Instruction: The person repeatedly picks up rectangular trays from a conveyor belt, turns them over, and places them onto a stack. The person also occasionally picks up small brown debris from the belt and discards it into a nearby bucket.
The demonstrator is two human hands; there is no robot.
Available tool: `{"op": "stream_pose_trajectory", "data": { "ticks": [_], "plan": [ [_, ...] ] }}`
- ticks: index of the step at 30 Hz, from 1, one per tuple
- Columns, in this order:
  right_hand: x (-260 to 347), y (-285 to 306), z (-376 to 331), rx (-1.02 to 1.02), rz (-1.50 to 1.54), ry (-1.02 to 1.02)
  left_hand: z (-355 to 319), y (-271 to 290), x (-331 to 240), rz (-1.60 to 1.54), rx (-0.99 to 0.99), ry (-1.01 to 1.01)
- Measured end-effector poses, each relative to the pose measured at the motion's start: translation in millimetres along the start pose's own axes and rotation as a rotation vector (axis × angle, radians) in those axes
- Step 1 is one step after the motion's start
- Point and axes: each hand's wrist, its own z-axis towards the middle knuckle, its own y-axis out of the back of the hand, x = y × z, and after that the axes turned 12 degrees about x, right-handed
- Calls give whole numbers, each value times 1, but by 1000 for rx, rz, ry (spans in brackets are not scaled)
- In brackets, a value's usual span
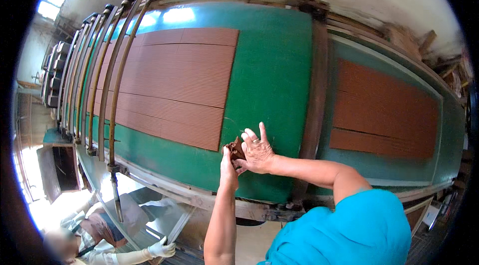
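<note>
Right hand [258, 153] and left hand [229, 171]: narrow grip, both pinching brown clay scrap [235, 148] at ribbed sheet [172, 85] corner.

Brown scrap [235, 148] largely hidden by both hands; shape not determinable. Right-hand slab [384, 110] blurred near rim. Co-worker [95, 235] cut off at lower edge.

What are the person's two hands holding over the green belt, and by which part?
A small brown scrap, pinched between both hands: the left hand at its lower left edge, the right hand at its right side.
</note>
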Motion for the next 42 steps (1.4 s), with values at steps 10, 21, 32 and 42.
{"op": "stream_pose_trajectory", "data": {
  "ticks": [10,21,32,42],
  "plan": [
    [165,-26,-173,-520,385,691,-271,-8,161,205,-502,-816],
    [81,-98,-334,-386,94,-86,-268,71,260,610,-583,-512],
    [-36,-204,-585,-781,1339,-1197,-152,-151,241,642,184,-565],
    [-166,-225,-505,-584,2974,-636,94,-482,119,1621,470,-763]
  ]
}}
